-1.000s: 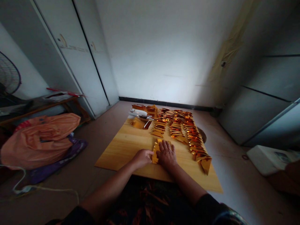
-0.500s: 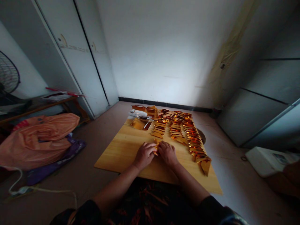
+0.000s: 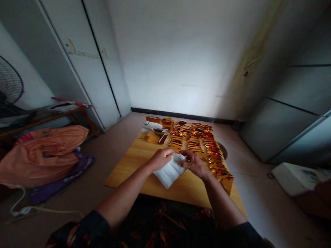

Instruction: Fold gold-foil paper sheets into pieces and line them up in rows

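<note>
Both my hands hold one sheet of paper (image 3: pixel 169 173) a little above the wooden board (image 3: pixel 134 165); its white side faces me. My left hand (image 3: pixel 160 158) pinches the sheet's upper left edge. At the upper right edge my right hand (image 3: pixel 193 163) grips it with curled fingers. Several folded gold foil pieces (image 3: pixel 198 142) lie in rows on the board beyond my hands, running down the right side to a larger folded piece (image 3: pixel 227 181).
A stack of gold sheets (image 3: pixel 154 136) and a white object (image 3: pixel 152 126) sit at the board's far left corner. An orange plastic bag (image 3: pixel 43 153) lies on the floor at left. There is a white box (image 3: pixel 297 177) at right and cabinet doors (image 3: pixel 85 65) behind.
My hands pressed a gold piece flat on the board; now they have lifted it and turned it, so the sheet is spread with its white side up.
</note>
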`<state>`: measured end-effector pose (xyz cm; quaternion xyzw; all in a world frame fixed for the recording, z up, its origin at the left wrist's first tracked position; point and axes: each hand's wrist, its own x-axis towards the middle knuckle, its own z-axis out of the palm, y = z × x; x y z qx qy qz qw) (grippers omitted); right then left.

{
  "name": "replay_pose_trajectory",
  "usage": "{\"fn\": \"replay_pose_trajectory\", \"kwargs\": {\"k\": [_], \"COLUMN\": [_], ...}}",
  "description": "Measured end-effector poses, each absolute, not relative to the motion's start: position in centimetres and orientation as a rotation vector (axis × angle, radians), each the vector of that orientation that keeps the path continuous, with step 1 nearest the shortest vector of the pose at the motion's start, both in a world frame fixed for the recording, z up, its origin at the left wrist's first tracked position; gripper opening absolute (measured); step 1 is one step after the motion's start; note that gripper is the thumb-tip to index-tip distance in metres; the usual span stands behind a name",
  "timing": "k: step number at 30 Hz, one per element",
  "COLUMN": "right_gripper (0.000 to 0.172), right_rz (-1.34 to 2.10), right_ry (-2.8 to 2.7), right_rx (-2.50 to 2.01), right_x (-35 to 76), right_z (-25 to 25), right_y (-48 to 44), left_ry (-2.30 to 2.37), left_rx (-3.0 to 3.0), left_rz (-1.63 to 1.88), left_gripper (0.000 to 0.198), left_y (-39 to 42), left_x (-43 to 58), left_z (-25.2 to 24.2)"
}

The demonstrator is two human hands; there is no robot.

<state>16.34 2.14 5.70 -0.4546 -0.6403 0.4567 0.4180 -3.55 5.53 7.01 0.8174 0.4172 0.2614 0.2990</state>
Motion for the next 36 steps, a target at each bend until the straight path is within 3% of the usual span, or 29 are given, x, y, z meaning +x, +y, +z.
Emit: {"fn": "replay_pose_trajectory", "kwargs": {"k": [6,11,14,20,26,28,31,33,36], "right_gripper": [0.022,0.047,0.050,0.062,0.067,0.067,0.061,0.057,0.023], "right_rz": [1.058,0.886,0.766,0.705,1.044,0.953,0.656,0.702,0.947], "right_ry": [-1.525,-1.255,-1.248,-1.365,-1.735,-1.881,-1.998,-2.012,-1.903], "right_rx": [-1.389,-1.727,-1.770,-1.728,-1.509,-1.477,-1.447,-1.351,-1.211], "right_x": [14.8,13.7,13.9,14.2,16.7,18.3,20.0,20.1,18.7], "right_z": [3.6,0.3,-1.0,-1.0,0.8,1.1,1.3,1.3,0.9], "right_y": [2.3,2.6,2.7,1.2,-1.4,-1.7,-1.4,-0.8,0.6], "left_ry": [1.335,1.427,1.296,1.535,1.497,1.446,1.261,1.177,1.059], "left_rx": [2.350,2.569,2.572,2.570,2.691,2.677,2.597,2.516,2.400], "left_rz": [0.559,0.689,0.460,0.316,0.428,0.475,0.609,0.648,0.594], "left_gripper": [0.033,0.028,0.021,0.038,0.019,0.015,0.020,0.022,0.024], "left_y": [6.5,3.8,1.2,-1.5,-1.8,-1.5,-0.7,0.1,1.6], "left_x": [-3.3,-2.2,-1.4,-0.5,-0.9,-1.4,-2.4,-3.2,-4.2], "left_z": [7.0,5.8,4.0,1.9,0.9,0.5,0.3,0.3,0.6]}}
